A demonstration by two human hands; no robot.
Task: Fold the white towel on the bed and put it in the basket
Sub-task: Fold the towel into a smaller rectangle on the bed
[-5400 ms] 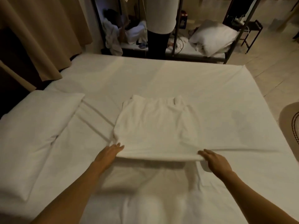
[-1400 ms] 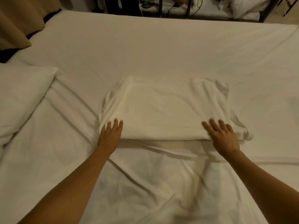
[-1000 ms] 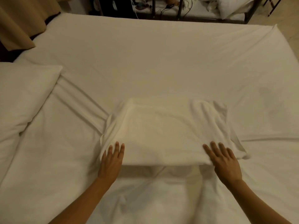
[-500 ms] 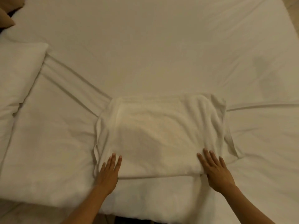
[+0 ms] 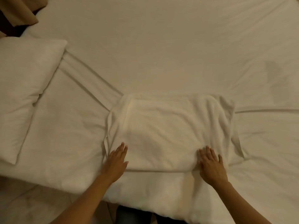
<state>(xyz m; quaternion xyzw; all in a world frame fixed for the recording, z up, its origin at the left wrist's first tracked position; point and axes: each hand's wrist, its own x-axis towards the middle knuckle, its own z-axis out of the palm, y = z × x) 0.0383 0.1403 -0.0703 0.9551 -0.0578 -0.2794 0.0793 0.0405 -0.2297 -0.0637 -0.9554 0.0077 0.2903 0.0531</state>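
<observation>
The white towel (image 5: 168, 130) lies folded into a wide rectangle on the white bed (image 5: 161, 46), near the bed's front edge. My left hand (image 5: 115, 161) rests flat on the towel's near left corner, fingers together and pointing away from me. On the near right corner my right hand (image 5: 212, 165) presses flat, fingers slightly spread. Neither hand grips anything. A loose flap of towel sticks out past the right edge. No basket is in view.
A white pillow (image 5: 24, 88) lies at the left of the bed. A beige curtain (image 5: 19, 10) hangs at the top left corner. Floor shows at the bottom left, below the bed's front edge.
The towel was folded over from a larger shape into this rectangle. In the last second my hands stay flat on its near corners while the view tilts down toward the bed's front edge.
</observation>
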